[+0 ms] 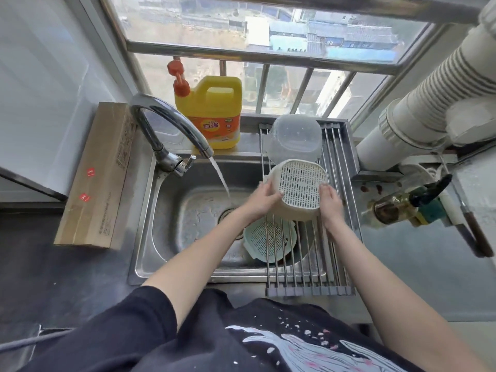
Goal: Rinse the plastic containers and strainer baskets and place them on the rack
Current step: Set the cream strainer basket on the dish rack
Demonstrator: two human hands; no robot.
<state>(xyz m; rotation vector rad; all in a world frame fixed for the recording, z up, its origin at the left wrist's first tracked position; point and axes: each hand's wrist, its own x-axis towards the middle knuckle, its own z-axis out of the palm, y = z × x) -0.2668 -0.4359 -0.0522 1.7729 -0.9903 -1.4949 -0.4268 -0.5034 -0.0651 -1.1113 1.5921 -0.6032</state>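
Both hands grip an upturned cream strainer basket [299, 187], slotted plastic with rounded corners, over the steel-rod rack [308, 264]; the left hand [264, 198] and right hand [331, 201] have their fingers clamped on its sides; a clear plastic container [294, 138] sits inverted just beyond; a pale green strainer basket [269, 241] lies below in the stainless sink [171, 224]; the tap [171, 124] runs.

Bright daylight through the window [268, 30]; wide-angle edges curve, slightly soft.
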